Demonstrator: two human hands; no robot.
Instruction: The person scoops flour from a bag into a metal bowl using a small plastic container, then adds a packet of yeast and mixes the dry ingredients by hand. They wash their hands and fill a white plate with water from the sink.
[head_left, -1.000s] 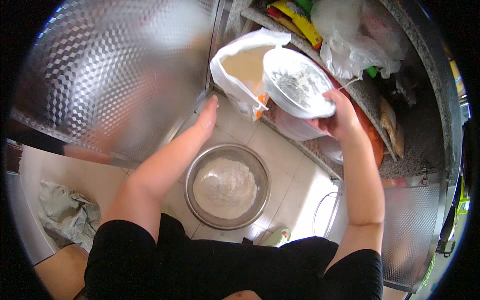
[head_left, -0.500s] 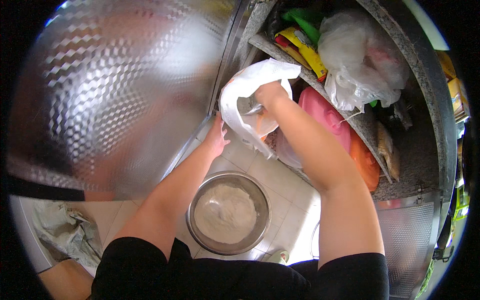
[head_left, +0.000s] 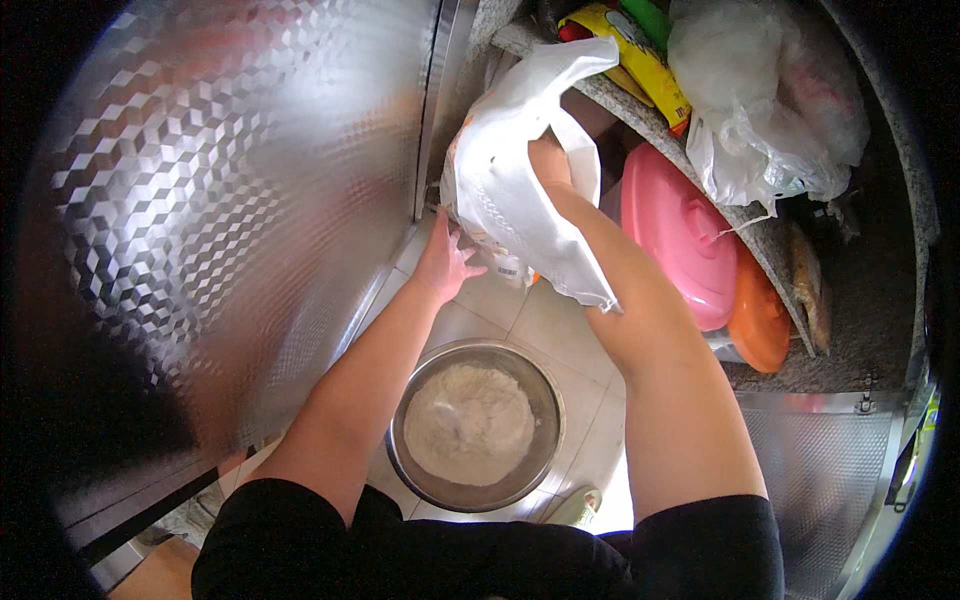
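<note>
A tall white woven bag (head_left: 505, 170) stands at the mouth of the cupboard, its top edge loose and folded over. My right hand (head_left: 550, 162) reaches down into it, with the fingers hidden by the bag's wall. Against the bag's lower left side is my left hand (head_left: 447, 262), fingers spread and touching or nearly touching it. Nearer to me, on the tiled floor, sits a round steel bowl (head_left: 548, 440) holding a mound of white flour-like powder (head_left: 470, 425).
An open metal cupboard door (head_left: 230, 230) with a cube pattern rises on the left. On the right, a stone shelf (head_left: 740, 215) bears a clear plastic bag (head_left: 765, 110) and a yellow packet (head_left: 635, 60). Below are pink (head_left: 675, 235) and orange (head_left: 760, 315) lids. A light shoe (head_left: 577, 507) shows by the bowl.
My right hand has gone deeper into the bag, and a metal thing seen beside it earlier is now hidden. The bag's rim has flopped over towards my right forearm. The view has shifted slightly.
</note>
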